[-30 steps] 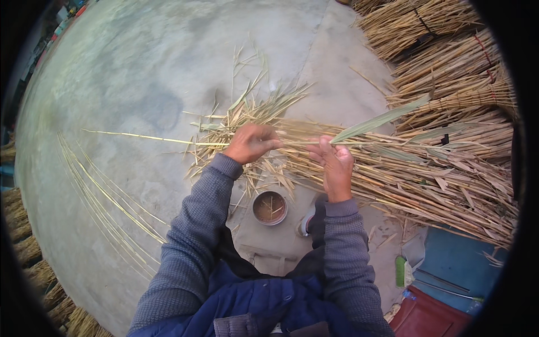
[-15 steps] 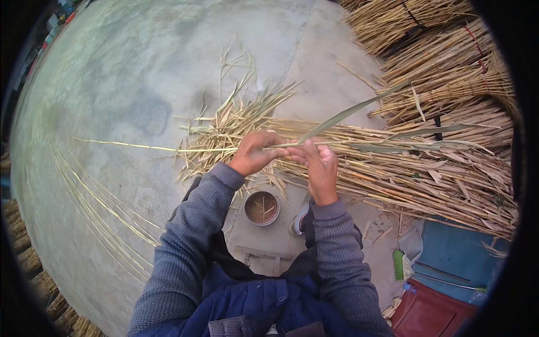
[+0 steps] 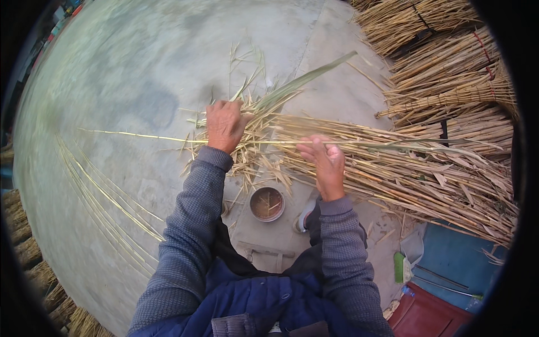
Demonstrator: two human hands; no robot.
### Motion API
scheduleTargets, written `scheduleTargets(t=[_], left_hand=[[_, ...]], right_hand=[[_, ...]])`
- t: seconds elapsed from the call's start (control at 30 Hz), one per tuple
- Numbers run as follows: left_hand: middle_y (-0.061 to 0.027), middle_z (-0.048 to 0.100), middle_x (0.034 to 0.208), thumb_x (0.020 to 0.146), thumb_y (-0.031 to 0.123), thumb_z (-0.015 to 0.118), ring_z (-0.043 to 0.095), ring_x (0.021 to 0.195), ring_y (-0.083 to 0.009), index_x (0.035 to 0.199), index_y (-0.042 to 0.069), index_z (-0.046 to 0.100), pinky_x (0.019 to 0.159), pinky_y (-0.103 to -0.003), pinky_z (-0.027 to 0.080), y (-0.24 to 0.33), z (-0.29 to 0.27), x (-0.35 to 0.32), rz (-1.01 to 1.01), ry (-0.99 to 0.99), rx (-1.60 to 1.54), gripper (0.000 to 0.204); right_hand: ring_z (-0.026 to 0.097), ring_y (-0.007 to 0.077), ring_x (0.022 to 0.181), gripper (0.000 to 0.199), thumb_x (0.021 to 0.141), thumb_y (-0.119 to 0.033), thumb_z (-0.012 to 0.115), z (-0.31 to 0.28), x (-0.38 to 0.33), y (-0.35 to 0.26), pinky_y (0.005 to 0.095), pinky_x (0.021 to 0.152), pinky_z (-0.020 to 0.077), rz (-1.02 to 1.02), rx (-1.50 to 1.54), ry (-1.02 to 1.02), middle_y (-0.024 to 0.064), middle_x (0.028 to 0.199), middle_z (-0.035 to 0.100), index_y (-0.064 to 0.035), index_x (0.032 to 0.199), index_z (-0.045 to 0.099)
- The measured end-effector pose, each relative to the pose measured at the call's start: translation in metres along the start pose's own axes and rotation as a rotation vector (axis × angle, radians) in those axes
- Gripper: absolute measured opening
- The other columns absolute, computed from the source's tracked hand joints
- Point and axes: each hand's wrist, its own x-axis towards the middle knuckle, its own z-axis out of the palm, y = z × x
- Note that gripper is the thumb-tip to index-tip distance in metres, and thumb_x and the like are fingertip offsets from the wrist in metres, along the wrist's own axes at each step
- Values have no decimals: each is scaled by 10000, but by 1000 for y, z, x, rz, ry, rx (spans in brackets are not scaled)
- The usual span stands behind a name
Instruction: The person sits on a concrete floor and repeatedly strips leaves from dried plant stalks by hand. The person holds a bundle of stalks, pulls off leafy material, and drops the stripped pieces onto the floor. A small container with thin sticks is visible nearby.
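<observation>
A long, thin reed stalk (image 3: 151,136) lies crosswise in front of me, its pale tip far to the left. My right hand (image 3: 325,160) is closed around it, over the near end of a big heap of reeds (image 3: 393,168). My left hand (image 3: 225,124) has moved off the stalk's line, knuckles up. A long green reed leaf (image 3: 306,78) runs from its thumb side toward the upper right; the fingers' grip is partly hidden. Below the left hand spreads a pile of stripped leaves (image 3: 252,151).
A round metal bowl (image 3: 266,204) with bits of straw stands between my feet. Several peeled stalks (image 3: 106,196) fan out on the concrete at left. Tied reed bundles (image 3: 438,73) are stacked at right. A green brush (image 3: 399,267) and a red panel (image 3: 429,314) lie at lower right.
My left hand has moved left and away from me, carrying the green leaf off the stalk. My right hand keeps the stalk and has shifted slightly.
</observation>
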Motion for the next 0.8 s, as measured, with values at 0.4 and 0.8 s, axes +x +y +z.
scheduleTargets(t=[0.4, 0.8], left_hand=[[-94, 720, 782, 853, 235, 770, 689, 719, -234, 872, 49, 718, 669, -349, 519, 21, 16, -2, 68, -321, -691, 194], [-102, 692, 734, 797, 162, 813, 663, 688, -275, 812, 28, 691, 667, -384, 491, 16, 5, 15, 205, -235, -500, 181]], right_hand=[[737, 226, 883, 411, 1019, -331, 639, -4, 2, -3, 284, 749, 598, -6, 64, 148, 171, 1018, 710, 60, 1140, 608], [720, 282, 999, 331, 1050, -267, 576, -21, -4, -8, 346, 827, 591, 84, 272, 165, 206, 1070, 698, 50, 1147, 574]])
